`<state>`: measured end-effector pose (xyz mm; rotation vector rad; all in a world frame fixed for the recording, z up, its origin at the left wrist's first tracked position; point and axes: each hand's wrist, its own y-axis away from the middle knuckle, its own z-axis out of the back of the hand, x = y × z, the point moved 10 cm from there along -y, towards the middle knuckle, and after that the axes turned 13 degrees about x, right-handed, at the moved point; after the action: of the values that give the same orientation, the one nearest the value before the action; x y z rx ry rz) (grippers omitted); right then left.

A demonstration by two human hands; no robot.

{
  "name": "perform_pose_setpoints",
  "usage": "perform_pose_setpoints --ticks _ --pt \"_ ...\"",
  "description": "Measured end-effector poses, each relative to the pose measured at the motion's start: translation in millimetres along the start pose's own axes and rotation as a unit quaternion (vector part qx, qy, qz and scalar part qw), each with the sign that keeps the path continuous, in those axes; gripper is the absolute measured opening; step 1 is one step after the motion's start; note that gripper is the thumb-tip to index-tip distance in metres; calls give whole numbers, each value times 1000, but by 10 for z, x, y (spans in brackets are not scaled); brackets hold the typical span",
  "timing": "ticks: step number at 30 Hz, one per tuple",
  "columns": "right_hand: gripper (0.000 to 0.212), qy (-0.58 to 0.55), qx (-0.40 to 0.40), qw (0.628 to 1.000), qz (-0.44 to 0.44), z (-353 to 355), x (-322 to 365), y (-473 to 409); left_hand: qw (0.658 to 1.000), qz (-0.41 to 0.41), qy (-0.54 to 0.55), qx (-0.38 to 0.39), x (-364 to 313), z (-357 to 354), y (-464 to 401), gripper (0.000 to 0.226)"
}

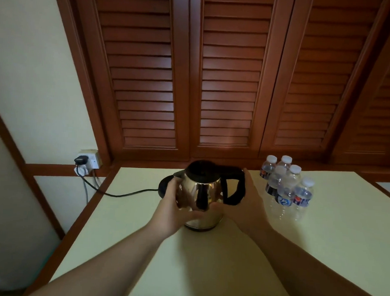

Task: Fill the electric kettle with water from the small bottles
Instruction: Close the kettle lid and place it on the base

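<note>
The left hand [176, 205] curls its fingers around the steel body of the electric kettle [202, 193], and the right hand [243, 201] grips the black handle; the kettle stands on the table [206, 271] between both sets of fingers, with the power base [164, 186] just beyond the left fingertips. Risk: the polished wall may slip or tip, or snag the cord [120, 192]. The kettle lid appears closed, contents unseen; the five small bottles [286, 185], right of the right fingers, remain capped and hold water.

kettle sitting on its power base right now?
No, the electric kettle stands on the table, held by both hands, with the black base behind it to the left.
</note>
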<state>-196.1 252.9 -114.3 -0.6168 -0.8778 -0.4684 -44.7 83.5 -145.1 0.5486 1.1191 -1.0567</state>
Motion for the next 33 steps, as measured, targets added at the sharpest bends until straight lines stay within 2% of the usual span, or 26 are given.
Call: perform_pose_setpoints --ticks 2,11,19,24,33 --pt "134 -11 5 1000 -10 -43 -49 -156 1000 8 16 1 -52 98 -44 100" --pt "136 11 28 1000 1 -291 168 -821 1000 13 13 18 -196 635 -342 97" --pt "123 0 38 999 -2 -545 200 -1180 999 32 7 28 37 946 -680 102" --pt "138 5 49 998 -34 -685 34 -1336 999 35 16 33 239 1013 -826 97" --pt "137 6 54 996 -66 -834 -59 -1291 998 45 26 32 532 1045 -907 104"
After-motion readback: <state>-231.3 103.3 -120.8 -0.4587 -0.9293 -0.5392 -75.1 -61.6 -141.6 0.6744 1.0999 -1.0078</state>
